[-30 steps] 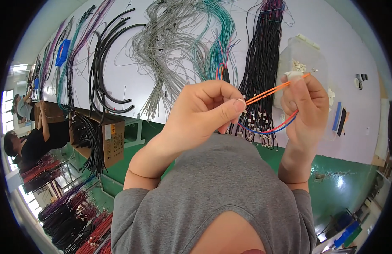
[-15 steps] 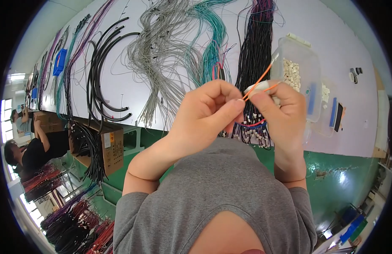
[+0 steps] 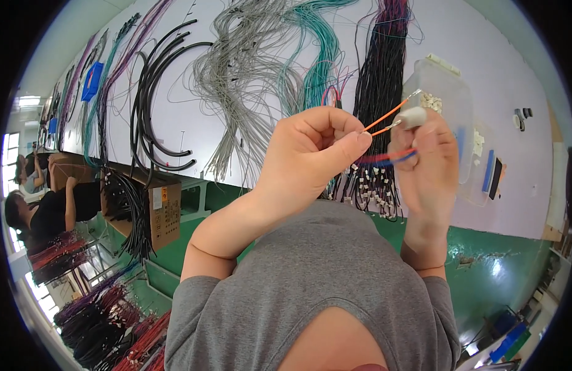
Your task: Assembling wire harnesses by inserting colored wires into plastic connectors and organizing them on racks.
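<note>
Above the near edge of the desk point(image 3: 521, 191), the left hand point(image 3: 315, 150) is pinching two orange wires point(image 3: 385, 116) tightly between thumb and forefinger, probably gripping them short of their ends so the metal tips are projecting freely. Just beside those tips, the right hand point(image 3: 429, 157) is curling its fingers loosely, a white cover point(image 3: 412, 117) apparently capping one; blur is hiding whether it is grasping the red and blue wires point(image 3: 385, 158). Toward the desk's right edge, a clear plastic box point(image 3: 452, 83) is holding pale connectors point(image 3: 431, 101), presumably within reach.
</note>
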`<state>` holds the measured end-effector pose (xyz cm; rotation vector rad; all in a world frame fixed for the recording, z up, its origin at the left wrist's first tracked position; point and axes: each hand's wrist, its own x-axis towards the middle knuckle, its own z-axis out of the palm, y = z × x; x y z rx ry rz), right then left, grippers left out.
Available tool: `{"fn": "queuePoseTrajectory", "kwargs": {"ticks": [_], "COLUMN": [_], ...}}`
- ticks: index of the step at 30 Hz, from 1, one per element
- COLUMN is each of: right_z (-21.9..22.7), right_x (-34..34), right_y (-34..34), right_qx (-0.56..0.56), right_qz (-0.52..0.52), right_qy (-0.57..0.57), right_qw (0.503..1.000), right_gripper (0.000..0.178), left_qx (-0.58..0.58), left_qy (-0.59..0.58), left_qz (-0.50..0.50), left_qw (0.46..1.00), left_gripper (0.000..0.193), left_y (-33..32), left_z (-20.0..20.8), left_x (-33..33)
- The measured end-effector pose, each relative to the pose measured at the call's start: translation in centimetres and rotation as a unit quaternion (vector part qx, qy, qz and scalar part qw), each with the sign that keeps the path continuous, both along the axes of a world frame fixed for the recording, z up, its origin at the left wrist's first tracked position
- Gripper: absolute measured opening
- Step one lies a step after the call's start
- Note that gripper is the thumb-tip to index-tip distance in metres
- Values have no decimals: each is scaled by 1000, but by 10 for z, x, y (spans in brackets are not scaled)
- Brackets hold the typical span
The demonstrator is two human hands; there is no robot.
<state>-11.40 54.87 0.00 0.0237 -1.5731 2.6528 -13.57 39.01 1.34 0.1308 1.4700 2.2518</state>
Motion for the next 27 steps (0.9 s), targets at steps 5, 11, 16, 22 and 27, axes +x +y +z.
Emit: {"fn": "queuePoseTrajectory", "kwargs": {"ticks": [5, 11, 16, 22, 27], "right_z": [10, 4, 2, -1, -5], "right_x": [1, 5, 6, 7, 2], "right_y": [-2, -11, -17, -19, -14], "right_qx": [-97, -162, -161, -128, -59], "right_qz": [-22, -28, -16, -28, -52], "right_qy": [33, 19, 23, 21, 89], "right_qw": [994, 986, 987, 991, 993], "right_gripper": [25, 21, 11, 9, 9], "left_qx": [-36, -40, -26, -40, -43], "left_qy": [49, 69, 87, 79, 114], "left_qz": [45, 34, 53, 52, 44], "left_qw": [997, 996, 994, 995, 992], "left_gripper": [7, 6, 6, 5, 5], "left_y": [-2, 1, 5, 6, 6], "left_z": [2, 8, 5, 5, 1], "left_x": [8, 11, 12, 12, 12]}}
